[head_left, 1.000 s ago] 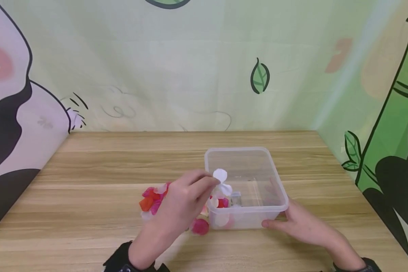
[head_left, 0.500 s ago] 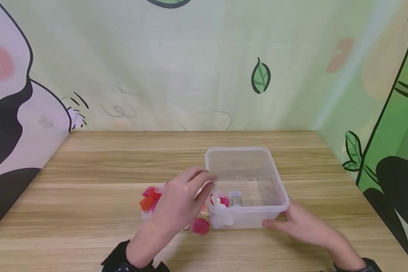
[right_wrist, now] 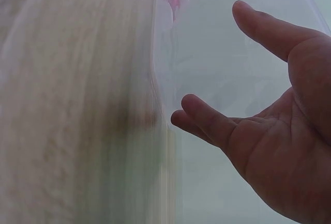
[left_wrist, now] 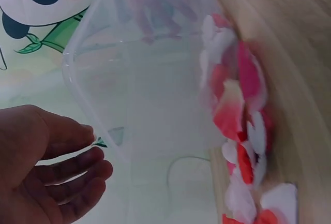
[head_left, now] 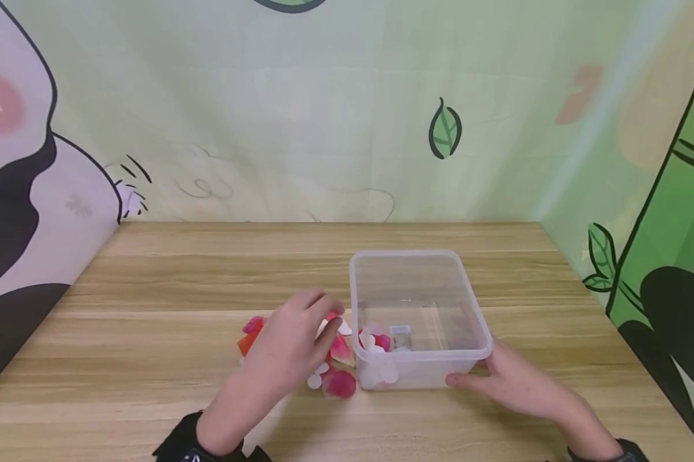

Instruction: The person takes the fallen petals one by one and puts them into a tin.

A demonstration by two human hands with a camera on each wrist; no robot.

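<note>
A clear plastic box, without a lid, stands right of centre in the head view. Red, pink and white flower petals lie in its near left corner. My left hand hovers left of the box, over a pile of loose petals that it partly hides. In the left wrist view the left hand has loosely bent fingers and nothing between them. My right hand rests against the box's near right corner. Its spread thumb and fingers touch the clear wall in the right wrist view.
A small greyish rectangular patch shows through the box near the petals inside. The wooden table ends at a cloth backdrop printed with pandas, leaves and bamboo.
My left hand held a white petal over the box; it let the petal drop inside, then moved left over the pile. The right hand and the box have stayed put.
</note>
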